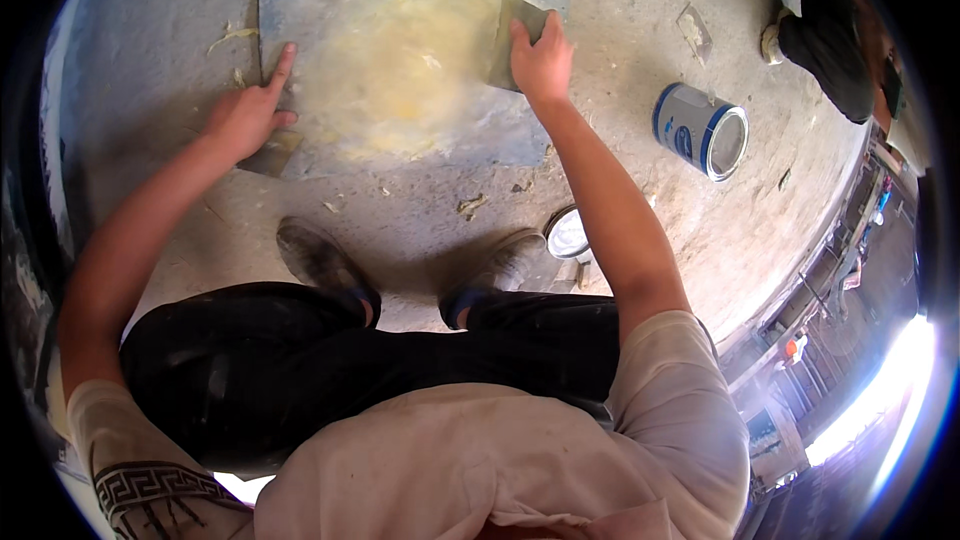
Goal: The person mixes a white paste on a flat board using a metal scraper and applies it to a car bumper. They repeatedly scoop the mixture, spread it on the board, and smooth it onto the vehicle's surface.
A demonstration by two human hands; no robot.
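A flat grey board (300, 10) lies on the concrete floor, smeared with yellowish paste (400, 60) across its middle. My right hand (542, 60) grips a wide flat scraper blade (510, 35) pressed on the board's right part. My left hand (245, 115) rests on the board's left edge, index finger pointing forward, and a second flat blade (272, 153) shows just under its palm. My two shoes (320, 260) stand just below the board.
A blue and white tin can (702, 130) lies on its side to the right. A round lid (567, 235) sits by my right shoe. Another person (835, 35) crouches at the upper right. Paste scraps dot the floor.
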